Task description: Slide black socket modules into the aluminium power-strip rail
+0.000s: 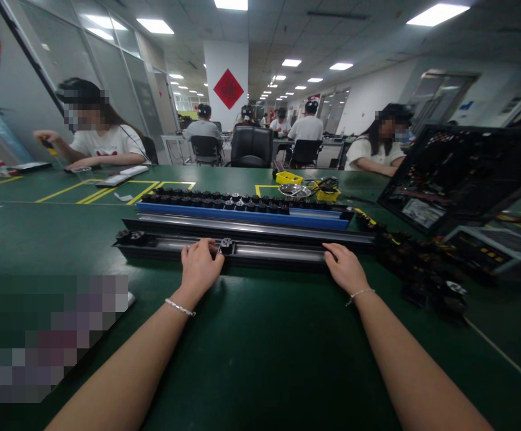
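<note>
A long black rail with a shiny metal channel lies crosswise on the green table in front of me. My left hand grips its near wall left of the middle, fingers over the channel and thumb at the front. Right beside that thumb and index finger sits a small round black part with a silvery top; whether they touch it, I cannot tell. Similar dark parts sit at the rail's left end. Near the rail's right end, my right hand holds the edge with bent fingers.
Behind lies another rail, then a blue rail lined with several black parts. A dark pile of parts, a metal box and an open black case stand right. A metal dish and yellow trays sit farther back. Co-workers sit opposite.
</note>
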Motion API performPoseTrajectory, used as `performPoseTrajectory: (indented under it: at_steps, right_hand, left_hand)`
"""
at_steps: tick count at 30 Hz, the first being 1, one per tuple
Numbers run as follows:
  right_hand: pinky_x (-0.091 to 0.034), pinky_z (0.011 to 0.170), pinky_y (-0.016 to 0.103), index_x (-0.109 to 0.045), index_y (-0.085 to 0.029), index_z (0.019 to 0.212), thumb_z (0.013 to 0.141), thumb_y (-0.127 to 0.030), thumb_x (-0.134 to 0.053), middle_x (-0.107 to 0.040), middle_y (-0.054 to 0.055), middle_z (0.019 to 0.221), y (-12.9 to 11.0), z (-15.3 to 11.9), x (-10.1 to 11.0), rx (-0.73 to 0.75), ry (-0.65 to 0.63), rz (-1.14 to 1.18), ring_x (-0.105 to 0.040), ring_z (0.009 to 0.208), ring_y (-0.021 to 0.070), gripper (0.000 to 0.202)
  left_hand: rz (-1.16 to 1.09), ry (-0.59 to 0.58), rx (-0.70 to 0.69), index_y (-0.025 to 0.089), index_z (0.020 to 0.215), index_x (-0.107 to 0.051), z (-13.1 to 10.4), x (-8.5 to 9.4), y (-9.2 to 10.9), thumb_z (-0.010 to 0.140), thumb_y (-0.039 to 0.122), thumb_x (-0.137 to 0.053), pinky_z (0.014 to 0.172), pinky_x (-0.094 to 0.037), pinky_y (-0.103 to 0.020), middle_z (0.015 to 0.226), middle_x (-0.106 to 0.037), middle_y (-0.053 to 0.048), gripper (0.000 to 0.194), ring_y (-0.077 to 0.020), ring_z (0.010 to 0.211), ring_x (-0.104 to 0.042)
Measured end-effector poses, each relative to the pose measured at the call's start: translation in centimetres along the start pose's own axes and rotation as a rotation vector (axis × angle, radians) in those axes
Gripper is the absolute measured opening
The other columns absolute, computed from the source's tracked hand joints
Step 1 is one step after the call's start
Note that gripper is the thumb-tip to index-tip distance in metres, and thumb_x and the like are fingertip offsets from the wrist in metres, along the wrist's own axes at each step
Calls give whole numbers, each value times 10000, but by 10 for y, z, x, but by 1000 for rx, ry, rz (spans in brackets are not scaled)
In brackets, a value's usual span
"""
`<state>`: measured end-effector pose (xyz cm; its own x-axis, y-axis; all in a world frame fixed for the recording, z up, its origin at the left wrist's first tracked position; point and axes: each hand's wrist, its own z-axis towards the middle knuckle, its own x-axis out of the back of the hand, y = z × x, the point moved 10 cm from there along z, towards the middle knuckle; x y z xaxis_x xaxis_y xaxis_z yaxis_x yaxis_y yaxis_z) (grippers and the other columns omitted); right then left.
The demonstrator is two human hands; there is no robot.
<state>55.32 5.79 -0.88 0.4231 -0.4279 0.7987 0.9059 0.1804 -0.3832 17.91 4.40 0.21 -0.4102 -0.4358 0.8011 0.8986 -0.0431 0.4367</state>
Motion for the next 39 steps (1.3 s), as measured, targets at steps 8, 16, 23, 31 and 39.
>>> performPoseTrajectory:
  at_steps: [8, 16, 23, 31, 39]
  right_hand:
    - [-391, 972, 409, -630, -209, 1101, 840, -321, -374, -600, 79, 1142, 1, 0, 0, 1, -3, 5, -513, 1099, 219, 382]
    - [-395, 965, 408, -623, -179, 1110, 846, -332, -359, -593, 96, 1158, 2, 0, -2, -6, -23, -25, -507, 1108, 223, 403]
    - [-397, 966, 419, -634, -190, 1091, 833, -309, -373, -612, 92, 1122, -1, 0, 0, 26, 9, 4, -523, 1082, 223, 385]
    - [-398, 967, 415, -628, -193, 1102, 840, -317, -372, -601, 90, 1144, 2, 0, -1, 15, 3, -12, -517, 1095, 224, 387]
    - [-393, 971, 412, -623, -183, 1112, 844, -325, -365, -592, 93, 1163, 3, 0, -2, -7, -17, -20, -510, 1107, 227, 398]
  left_hand:
    - [-20, -16, -24, 202, 1025, -500, 0, -1, 5, 731, 261, -488, 1022, -241, -503, 927, -683, -47, 300, -278, 1060, -523]
    - [-28, -26, -47, 195, 1030, -496, -1, -2, 8, 722, 241, -494, 996, -294, -476, 934, -682, -47, 311, -261, 1057, -526]
    - [-38, -39, -53, 195, 1044, -494, -2, -3, 11, 714, 224, -499, 992, -297, -474, 968, -681, -50, 332, -270, 1079, -512]
    - [-61, -35, -97, 205, 1051, -492, -4, -6, 16, 722, 218, -494, 1012, -277, -474, 987, -685, -41, 329, -268, 1082, -513]
    - [-84, -57, -118, 212, 1051, -496, -6, -8, 19, 729, 230, -491, 1047, -243, -480, 999, -687, -33, 322, -247, 1089, -517]
